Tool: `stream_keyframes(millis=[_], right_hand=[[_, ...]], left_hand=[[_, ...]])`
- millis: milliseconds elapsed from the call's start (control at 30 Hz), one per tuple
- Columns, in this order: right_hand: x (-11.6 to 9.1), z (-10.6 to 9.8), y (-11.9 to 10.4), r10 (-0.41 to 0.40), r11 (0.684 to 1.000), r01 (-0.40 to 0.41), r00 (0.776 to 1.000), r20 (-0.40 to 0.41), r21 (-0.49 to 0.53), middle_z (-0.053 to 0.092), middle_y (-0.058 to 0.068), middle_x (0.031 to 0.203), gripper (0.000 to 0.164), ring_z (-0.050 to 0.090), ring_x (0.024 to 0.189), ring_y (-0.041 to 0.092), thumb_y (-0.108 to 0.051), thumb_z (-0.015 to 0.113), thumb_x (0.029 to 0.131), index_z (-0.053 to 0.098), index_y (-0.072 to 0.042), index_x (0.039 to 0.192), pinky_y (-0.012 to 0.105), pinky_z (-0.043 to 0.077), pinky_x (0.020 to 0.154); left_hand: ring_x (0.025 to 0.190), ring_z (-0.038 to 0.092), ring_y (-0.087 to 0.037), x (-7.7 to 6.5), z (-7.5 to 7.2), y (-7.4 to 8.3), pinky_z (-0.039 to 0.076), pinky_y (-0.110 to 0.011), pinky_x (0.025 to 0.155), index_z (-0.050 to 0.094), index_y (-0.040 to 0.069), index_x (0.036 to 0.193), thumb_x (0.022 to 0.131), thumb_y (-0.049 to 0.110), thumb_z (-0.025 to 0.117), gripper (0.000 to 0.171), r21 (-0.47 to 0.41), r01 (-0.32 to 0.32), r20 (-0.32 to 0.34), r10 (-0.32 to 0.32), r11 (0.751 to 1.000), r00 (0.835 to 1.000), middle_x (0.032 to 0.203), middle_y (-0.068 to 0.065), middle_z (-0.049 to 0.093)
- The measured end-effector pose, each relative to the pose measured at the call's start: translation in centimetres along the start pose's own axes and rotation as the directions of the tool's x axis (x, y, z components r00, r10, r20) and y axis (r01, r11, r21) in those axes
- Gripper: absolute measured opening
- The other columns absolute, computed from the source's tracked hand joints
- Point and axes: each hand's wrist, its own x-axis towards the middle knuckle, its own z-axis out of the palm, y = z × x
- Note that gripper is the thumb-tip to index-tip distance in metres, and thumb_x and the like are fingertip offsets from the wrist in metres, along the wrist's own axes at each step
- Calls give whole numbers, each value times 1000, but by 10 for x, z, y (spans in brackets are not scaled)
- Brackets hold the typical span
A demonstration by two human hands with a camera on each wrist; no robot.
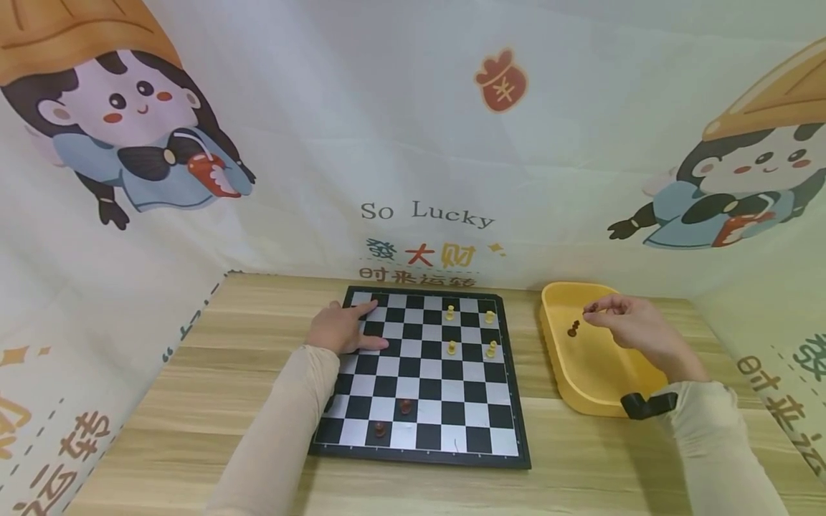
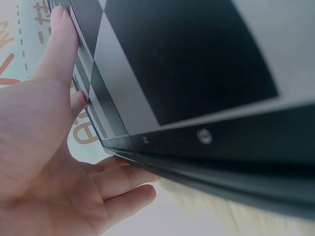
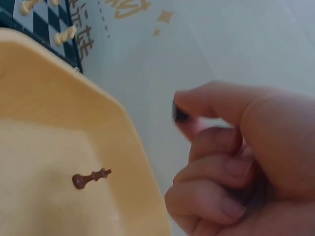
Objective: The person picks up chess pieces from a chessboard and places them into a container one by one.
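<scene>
The left hand [image 1: 337, 330], thumb and forefinger outstretched, rests on the left edge of the chessboard [image 1: 461, 412], presumably steadying it. Right of the chessboard, the right hand [image 1: 629, 327] pinches a small dark piece [image 3: 180, 115] between its fingers; a yellow tray [image 1: 558, 374] likely keeps 1 brown piece [image 1: 573, 329] contained.
</scene>
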Motion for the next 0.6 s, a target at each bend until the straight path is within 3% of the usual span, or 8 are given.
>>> stream_keyframes(millis=[367,600], right_hand=[[12,1,15,82,995,-83,996,23,49,56,-17,63,47,30,46,4,-26,61,101,53,8,132,25,34,51],[19,3,23,112,993,-112,994,2,48,39,-15,51,46,29,45,5,-23,58,102,52,8,135,26,34,49]], left_hand=[[139,46,-48,0,1,-1,50,-54,103,39,27,158,78,69,74,97,2,-6,-2,6,1000,1000,153,-27,48],[133,51,-45,1,1,-1,51,-53,101,38,28,159,79,70,73,97,5,-1,0,1,1000,1000,153,-28,47]])
